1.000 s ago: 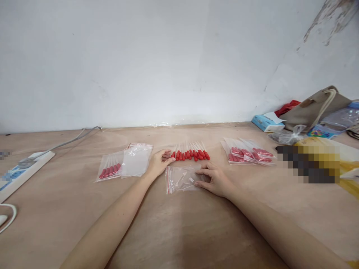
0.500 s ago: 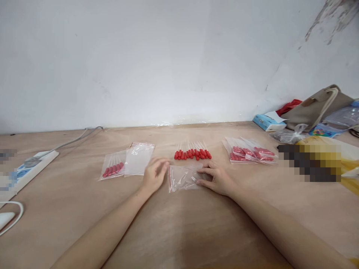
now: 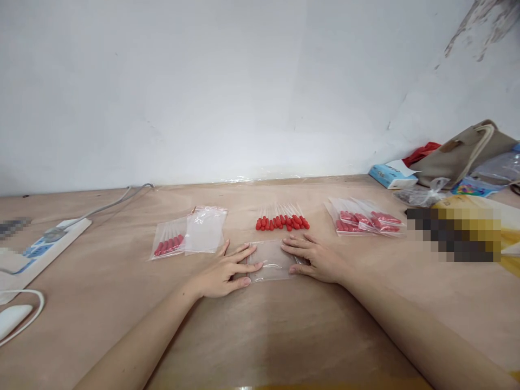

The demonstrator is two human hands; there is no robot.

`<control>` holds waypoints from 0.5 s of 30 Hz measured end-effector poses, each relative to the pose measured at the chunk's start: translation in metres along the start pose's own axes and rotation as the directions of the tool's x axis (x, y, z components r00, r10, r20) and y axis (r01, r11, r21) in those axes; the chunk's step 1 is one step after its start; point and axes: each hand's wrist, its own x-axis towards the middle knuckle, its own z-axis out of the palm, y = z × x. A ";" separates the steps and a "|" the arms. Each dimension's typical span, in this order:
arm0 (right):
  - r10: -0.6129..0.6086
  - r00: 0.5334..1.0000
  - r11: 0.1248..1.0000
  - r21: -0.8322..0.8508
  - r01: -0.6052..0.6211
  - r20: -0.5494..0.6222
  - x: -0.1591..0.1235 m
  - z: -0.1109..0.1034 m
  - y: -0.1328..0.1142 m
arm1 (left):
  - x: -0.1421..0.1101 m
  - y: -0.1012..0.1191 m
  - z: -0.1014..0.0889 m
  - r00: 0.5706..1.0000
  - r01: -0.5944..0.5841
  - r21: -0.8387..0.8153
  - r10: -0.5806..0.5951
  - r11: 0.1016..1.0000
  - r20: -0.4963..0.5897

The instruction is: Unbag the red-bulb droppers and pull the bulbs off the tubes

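Observation:
A clear zip bag lies flat on the table between my hands. My left hand has its fingers spread, with the fingertips resting on the bag's left end. On the bag's right end rest the outstretched fingers of my right hand. Just beyond the bag lies a row of droppers with red bulbs, their clear thin stems pointing toward the wall. To the left are a bag of several red-bulbed droppers and a stack of flat zip bags. More filled bags overlap on the right.
A power strip with a grey cable and a white cord is at the left. At the right edge are a blue box, a grey-brown handbag and a yellow bag. A wall bounds the table's back.
My left hand has drawn back from the red-bulbed droppers and spread its fingers onto the bag's left end. My right hand stays at the right end. The bag looks flatter.

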 end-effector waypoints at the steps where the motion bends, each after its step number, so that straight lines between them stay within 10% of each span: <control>1: 0.003 1.000 1.000 -0.005 -0.003 0.027 0.000 -0.001 0.000 | 0.000 -0.001 -0.001 1.000 0.007 -0.024 -0.007 1.000 0.001; 8: -0.058 0.993 0.998 -0.029 0.061 0.100 0.001 -0.001 -0.001 | 0.024 0.010 0.011 0.902 0.162 -0.284 -0.258 0.945 -0.345; 15: -0.073 0.997 0.997 -0.040 0.071 -0.038 -0.001 0.008 -0.003 | 0.030 0.008 0.003 0.862 0.405 -0.361 -0.483 0.840 -0.154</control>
